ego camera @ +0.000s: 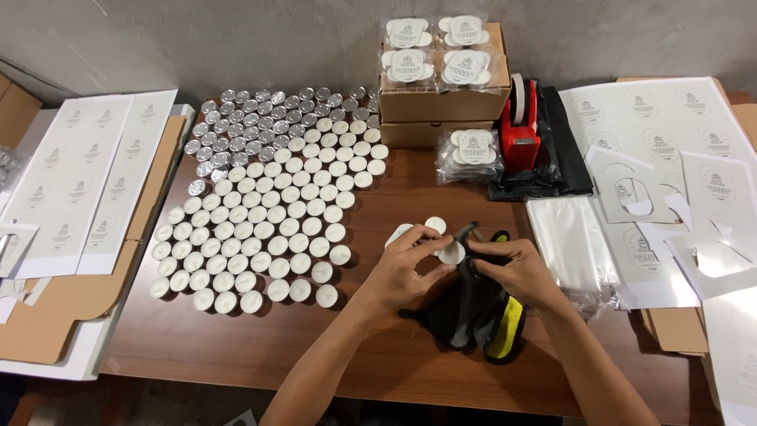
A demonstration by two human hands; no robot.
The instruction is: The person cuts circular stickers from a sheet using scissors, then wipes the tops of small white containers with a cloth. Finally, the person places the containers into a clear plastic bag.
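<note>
My left hand [408,264] and my right hand [511,267] meet over the middle of the brown table [236,347]. Between their fingertips is a white tealight candle [452,252]; both hands pinch it. Two more loose tealights [434,225] lie just beyond the hands. Under my right hand lies a black cloth with a yellow edge [481,319]. A dark thin object [465,231] sticks up by my right fingers; I cannot tell what it is.
A large grid of white tealights [268,229] and empty metal cups [252,118] fills the left half. Cardboard boxes [441,102] with bagged tealights, a red tape dispenser [520,130], clear bags [572,241] and label sheets [662,134] lie behind and right.
</note>
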